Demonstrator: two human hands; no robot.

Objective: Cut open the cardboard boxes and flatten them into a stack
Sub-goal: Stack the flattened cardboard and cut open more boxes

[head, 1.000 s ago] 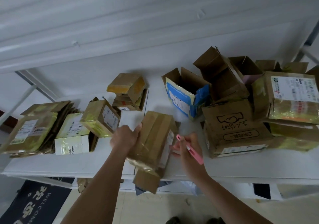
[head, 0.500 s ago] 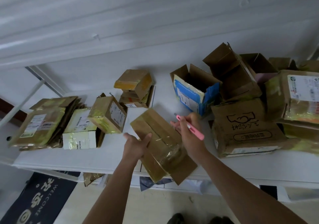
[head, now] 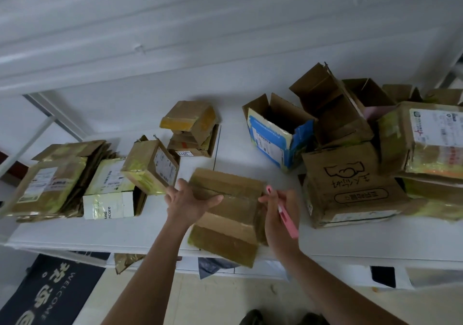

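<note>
A brown taped cardboard box [head: 233, 214] lies at the front edge of the white table [head: 125, 232], one flap hanging over the edge. My left hand [head: 186, 200] grips its left side, thumb across the top. My right hand [head: 279, 209] is at its right side and holds a pink box cutter [head: 283, 213], tip pointing away from me. A stack of flattened boxes [head: 52, 184] lies at the far left of the table.
Several uncut boxes stand on the table: a small one [head: 152, 165] left of my hands, two stacked [head: 193, 129] behind, an open blue-and-white box [head: 275, 139], a box with a handshake drawing [head: 350, 187] and more piled at right. A welcome mat [head: 47, 292] lies on the floor.
I have turned the box in both hands from tilted upright to lying flat on the table edge, square to me. The cutter stays in my right hand.
</note>
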